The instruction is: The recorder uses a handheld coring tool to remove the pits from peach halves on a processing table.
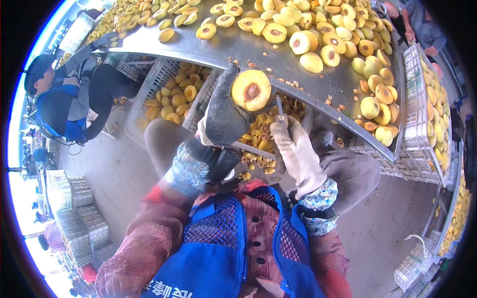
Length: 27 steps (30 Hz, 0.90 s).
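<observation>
My left hand [226, 119], in a dark rubber-coated glove, grips a halved yellow peach [242, 101] at the edge of the metal table. Its cut face is turned up, and a brown pit [252, 90] sits in the middle. Just to the right, my right hand [298, 156] in a pale cloth glove is closed around a narrow metal tool [279, 106] like a small knife. The blade points up near the peach, seemingly apart from it; its exact tip is hard to make out. Below both hands, a crate [263, 153] contains peach scraps.
Heaps of peach halves [293, 20] cover the metal table [191, 47]. A crate of peaches [144, 94] stands at the left, and stacked full crates [416, 104] stand right. A co-worker [74, 94] sits at the left; another person [422, 30] is far right.
</observation>
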Motion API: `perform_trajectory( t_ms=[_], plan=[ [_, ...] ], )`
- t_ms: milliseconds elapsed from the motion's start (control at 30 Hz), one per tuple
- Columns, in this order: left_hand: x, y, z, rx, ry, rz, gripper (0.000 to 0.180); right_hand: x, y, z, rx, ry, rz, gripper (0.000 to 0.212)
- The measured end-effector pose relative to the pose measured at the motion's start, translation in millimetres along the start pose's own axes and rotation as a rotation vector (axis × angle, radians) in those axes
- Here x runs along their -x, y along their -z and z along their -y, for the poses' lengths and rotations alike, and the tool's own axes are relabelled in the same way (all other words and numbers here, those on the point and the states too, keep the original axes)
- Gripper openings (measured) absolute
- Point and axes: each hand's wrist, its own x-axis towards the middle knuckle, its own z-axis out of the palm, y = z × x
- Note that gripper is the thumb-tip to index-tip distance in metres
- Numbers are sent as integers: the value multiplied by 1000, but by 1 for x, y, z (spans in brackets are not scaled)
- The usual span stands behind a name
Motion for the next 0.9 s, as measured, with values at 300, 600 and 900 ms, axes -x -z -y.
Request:
perform_trajectory(
  t_ms=[300, 600, 900],
  plan=[
    [10, -11, -13, 102, 9, 83, 47, -2, -16, 27, 495, -36, 13, 45],
    [21, -1, 9, 29, -42, 119, 55, 0, -10, 22, 554, 64, 156, 39],
    [1, 17, -19, -395, -424, 480, 60, -16, 23, -34, 622, 133, 300, 37]
  ],
)
